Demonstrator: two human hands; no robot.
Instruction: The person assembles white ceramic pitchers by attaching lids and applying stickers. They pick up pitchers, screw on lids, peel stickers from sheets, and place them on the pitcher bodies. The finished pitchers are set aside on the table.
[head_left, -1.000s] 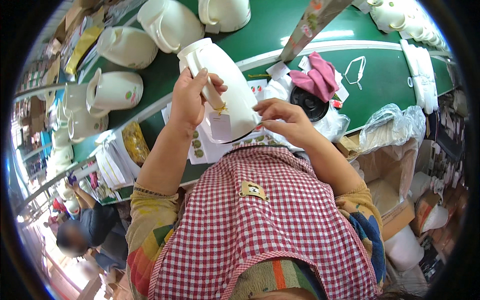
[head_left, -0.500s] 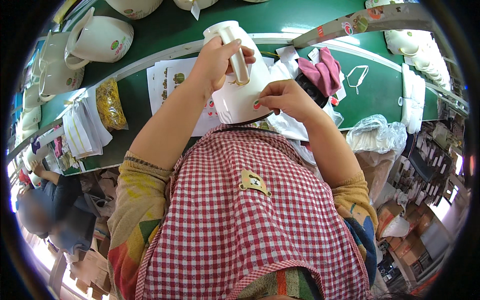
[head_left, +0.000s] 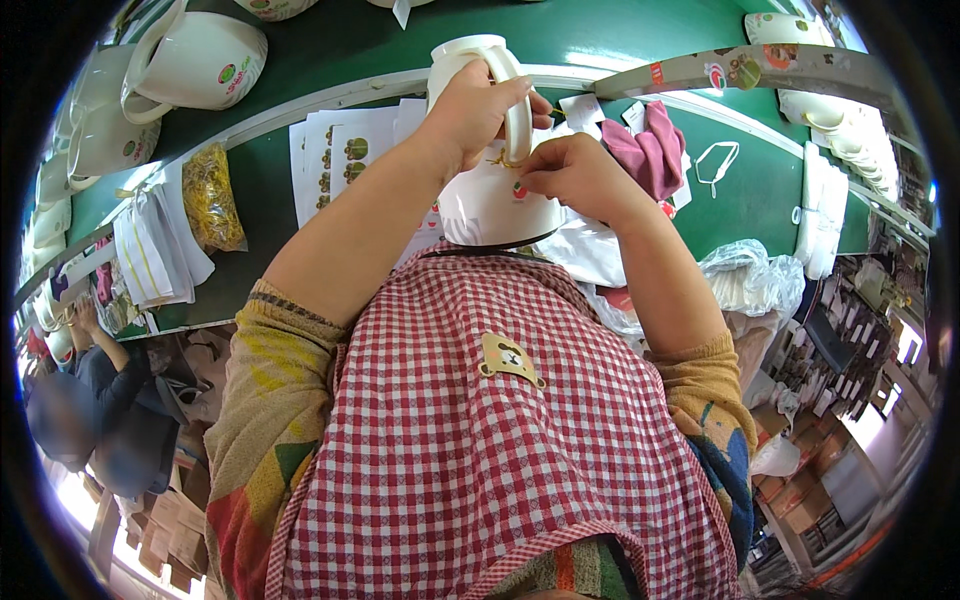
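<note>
Nearest, at 6 o'clock, a checked apron [head_left: 480,450]. Above it, the left hand [head_left: 470,110] is closed around the handle of a white jug [head_left: 490,195] held over the green surface [head_left: 760,190]; the right hand [head_left: 565,170] pinches a yellow band [head_left: 500,158] at the handle's base. Judged: fastening under way, not finished. Jug's inside hidden. At 10 o'clock, a bag of yellow bands [head_left: 212,200]; beyond, more white jugs [head_left: 195,65], contents unseen.
</note>
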